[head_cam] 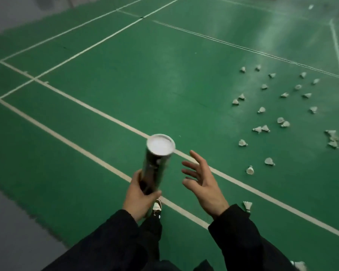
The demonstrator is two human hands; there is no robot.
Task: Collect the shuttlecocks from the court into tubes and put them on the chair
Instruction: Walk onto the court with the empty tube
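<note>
1. Shuttlecocks (260, 110) lie scattered over the green court floor (125, 85), most of them well beyond and to the right of the tube; one (248, 205) stands just beside your right sleeve.
2. Your left hand (139, 196) has its grip clamped round the lower end of the dark tube (156, 169), whose white-rimmed top tilts away from you.
3. Your right hand (202, 182) hangs beside the tube with fingers spread apart, holding nothing.
4. Judging by the number left on the floor, collecting has barely begun; what the tube holds you cannot tell.
5. No chair is in view. Nothing stands between the tube and the shuttlecocks except white court lines (98, 112); your shoe (157, 209) sits below the tube.
</note>
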